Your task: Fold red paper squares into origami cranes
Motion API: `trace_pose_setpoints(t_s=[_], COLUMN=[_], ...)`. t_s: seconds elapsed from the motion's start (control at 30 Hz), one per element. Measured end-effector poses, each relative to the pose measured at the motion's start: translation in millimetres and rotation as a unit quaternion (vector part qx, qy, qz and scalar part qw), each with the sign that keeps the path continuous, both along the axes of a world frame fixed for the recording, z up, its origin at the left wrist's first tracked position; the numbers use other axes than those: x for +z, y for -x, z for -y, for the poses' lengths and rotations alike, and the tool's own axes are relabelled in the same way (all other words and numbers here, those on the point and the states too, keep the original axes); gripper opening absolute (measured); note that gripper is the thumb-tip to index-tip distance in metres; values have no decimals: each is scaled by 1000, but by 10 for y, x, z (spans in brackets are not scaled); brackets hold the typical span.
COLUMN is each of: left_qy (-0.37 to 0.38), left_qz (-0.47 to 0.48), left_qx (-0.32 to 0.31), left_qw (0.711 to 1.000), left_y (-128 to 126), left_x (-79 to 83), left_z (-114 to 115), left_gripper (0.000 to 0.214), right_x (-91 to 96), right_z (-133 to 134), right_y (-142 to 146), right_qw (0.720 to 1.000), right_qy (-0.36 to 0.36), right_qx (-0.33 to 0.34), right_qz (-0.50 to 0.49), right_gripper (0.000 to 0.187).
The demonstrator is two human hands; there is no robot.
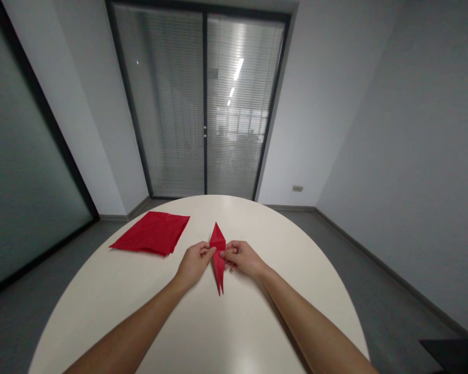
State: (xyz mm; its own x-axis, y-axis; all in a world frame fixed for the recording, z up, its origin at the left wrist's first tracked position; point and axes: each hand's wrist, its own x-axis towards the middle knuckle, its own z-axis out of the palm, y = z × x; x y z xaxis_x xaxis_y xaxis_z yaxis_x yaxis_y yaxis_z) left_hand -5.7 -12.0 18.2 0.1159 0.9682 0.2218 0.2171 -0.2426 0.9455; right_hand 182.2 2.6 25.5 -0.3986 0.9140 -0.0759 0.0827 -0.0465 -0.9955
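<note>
A narrow folded piece of red paper [218, 254], pointed at both ends, lies on the white round table [203, 332] in front of me. My left hand [193, 262] pinches its left edge at the middle. My right hand [242, 257] pinches the right edge opposite, fingers curled. Both hands rest on the tabletop around the fold.
A flat stack of red paper sheets [152, 232] lies on the table to the left of my hands. Beyond the table's far edge stand glass doors with blinds [205, 104]. Grey floor surrounds the table; a dark object [452, 356] sits at the lower right corner.
</note>
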Motion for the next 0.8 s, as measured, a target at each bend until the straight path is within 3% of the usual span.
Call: trace_pose_setpoints(t_s=[0.13, 0.27, 0.4, 0.63, 0.8], left_qy=[-11, -28, -67, -98, -108], left_qz=[-32, -74, -151, -218, -217], left_qx=[-4, -6, 42, 67, 84], left_qw=[999, 997, 985, 969, 967], left_y=[13, 25, 42, 88, 97], left_x=[-29, 0, 11, -67, -114], left_z=[-3, 17, 28, 7, 12], left_gripper=[29, 27, 23, 15, 28], right_x=[-26, -84, -130, -70, 0], right_z=[-19, -61, -87, -39, 16], right_y=[-55, -92, -126, -171, -151], right_qw=[999, 995, 984, 923, 884], right_qy=[-4, -85, -152, -273, -322], right_qx=[7, -4, -20, -65, -108], right_qz=[40, 45, 88, 261, 322], right_gripper=[41, 32, 24, 13, 14])
